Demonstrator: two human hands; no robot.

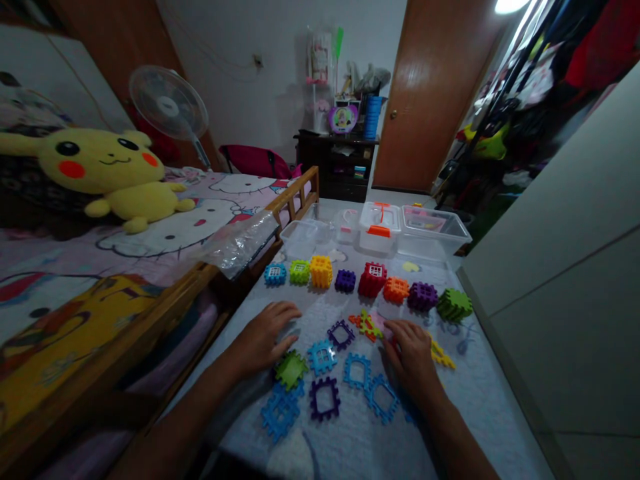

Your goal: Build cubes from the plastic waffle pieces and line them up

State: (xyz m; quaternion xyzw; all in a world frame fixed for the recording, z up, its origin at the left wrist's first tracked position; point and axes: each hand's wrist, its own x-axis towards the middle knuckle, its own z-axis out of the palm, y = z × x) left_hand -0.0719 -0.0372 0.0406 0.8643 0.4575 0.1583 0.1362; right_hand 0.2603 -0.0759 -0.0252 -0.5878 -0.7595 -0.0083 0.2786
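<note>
My left hand [265, 337] is over the sheet, thumb and fingers apart, with nothing between them. Just below its thumb lies a green toothed building piece [291, 369], with blue pieces [281, 410] beside it. My right hand [413, 350] rests low, its fingers spread. Its fingertips are next to a pink piece [378, 321] and a yellow-green piece [369, 325] lying over orange ones; whether they touch is unclear. Between the hands lie purple frames [325, 399] and light-blue frames [357, 371]. A yellow piece [442, 353] is partly hidden behind my right hand.
Stacks of pieces sorted by colour stand in a row beyond my hands, among them a yellow stack [321, 272] and a red stack [373, 280]. Behind them are clear plastic boxes [433, 227]. A wooden bed rail [200, 283] runs along the left, a pale cabinet [565, 267] along the right.
</note>
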